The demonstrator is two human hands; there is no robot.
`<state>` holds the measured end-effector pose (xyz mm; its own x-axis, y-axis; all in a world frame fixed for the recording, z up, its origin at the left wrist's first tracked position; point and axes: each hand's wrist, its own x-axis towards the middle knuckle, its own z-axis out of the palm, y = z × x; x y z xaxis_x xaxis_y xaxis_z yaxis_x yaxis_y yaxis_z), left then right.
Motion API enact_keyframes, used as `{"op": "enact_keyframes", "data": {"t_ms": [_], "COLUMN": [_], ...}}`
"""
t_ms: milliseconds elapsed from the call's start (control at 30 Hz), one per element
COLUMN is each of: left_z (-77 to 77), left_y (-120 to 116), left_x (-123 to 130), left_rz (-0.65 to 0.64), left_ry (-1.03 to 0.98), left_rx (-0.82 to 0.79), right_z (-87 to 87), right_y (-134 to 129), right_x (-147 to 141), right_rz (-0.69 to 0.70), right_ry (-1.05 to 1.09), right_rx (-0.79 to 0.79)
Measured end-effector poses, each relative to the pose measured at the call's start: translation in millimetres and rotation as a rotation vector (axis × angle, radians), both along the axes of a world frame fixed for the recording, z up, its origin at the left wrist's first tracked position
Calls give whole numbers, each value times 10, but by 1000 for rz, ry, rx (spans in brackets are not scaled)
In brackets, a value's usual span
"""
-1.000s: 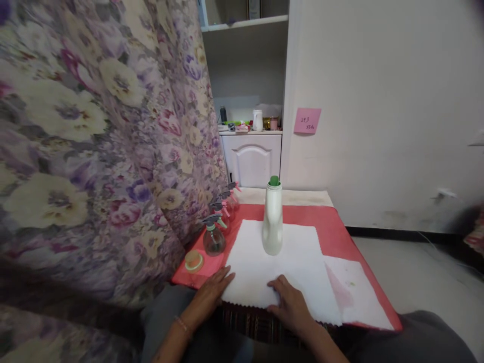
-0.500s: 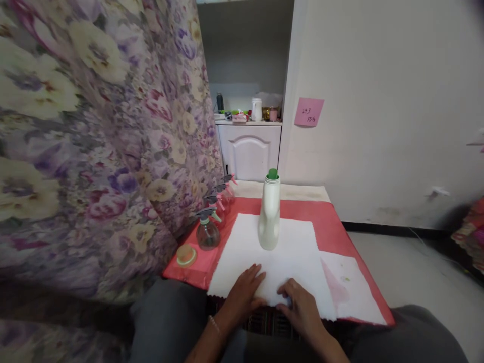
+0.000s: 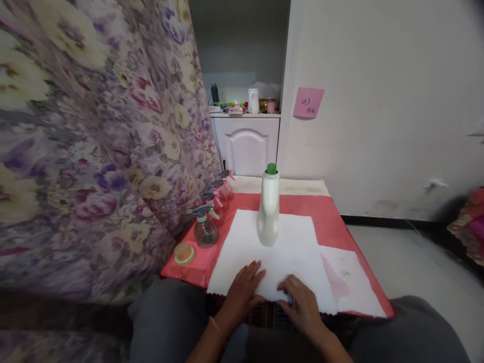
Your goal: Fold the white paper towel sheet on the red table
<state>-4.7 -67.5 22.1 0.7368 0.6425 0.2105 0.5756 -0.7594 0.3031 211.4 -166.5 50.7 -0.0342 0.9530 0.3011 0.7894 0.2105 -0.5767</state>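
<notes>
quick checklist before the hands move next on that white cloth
1. Left hand flat on the cloth's near edge: ok.
2. Right hand flat on the same edge: ok.
3. Bottle upright on the cloth, apart from both hands: ok.
4. Bottle's green cap on; how tight: cannot tell.
5. Spray bottles off the cloth, at the left: ok.
6. Cloth fully on the red cover: not ok, near edge overhangs.

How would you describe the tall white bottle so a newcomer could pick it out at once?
On the red-covered table lies a white cloth. The white bottle stands upright on its far half, beyond both hands. Unlike the small clear spray bottles at the left edge, it is opaque, taller and green-capped.
</notes>
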Motion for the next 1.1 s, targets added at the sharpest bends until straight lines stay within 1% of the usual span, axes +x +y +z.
{"op": "enact_keyframes", "data": {"t_ms": [133,233,367,467,733,833,933,1100], "left_z": [10,32,61,65,37,64,101,126], "left_y": [-3,-25,-67,-75,-37,-68,-100,-105], "left_x": [-23,-11,31,44,6,31,56,41], "left_rz": [-21,-6,33,52,10,46,83,55], "left_ry": [-24,-42,-33,-19,-34,-50,-23,2], "left_rx": [23,47,51,39,3,-3,-9,-12], "right_z": [85,113,62,24,66,41,14,3], "right_y": [-4,0,15,25,17,21,26,20], "right_x": [10,9,-12,-21,-23,-41,-56,-52], "right_rz": [17,24,-13,-4,-4,-18,-41,-13], "right_ry": [41,75,72,54,78,60,32,34], "right_rx": [-34,-55,-51,-43,-60,-58,-43,-37]}}
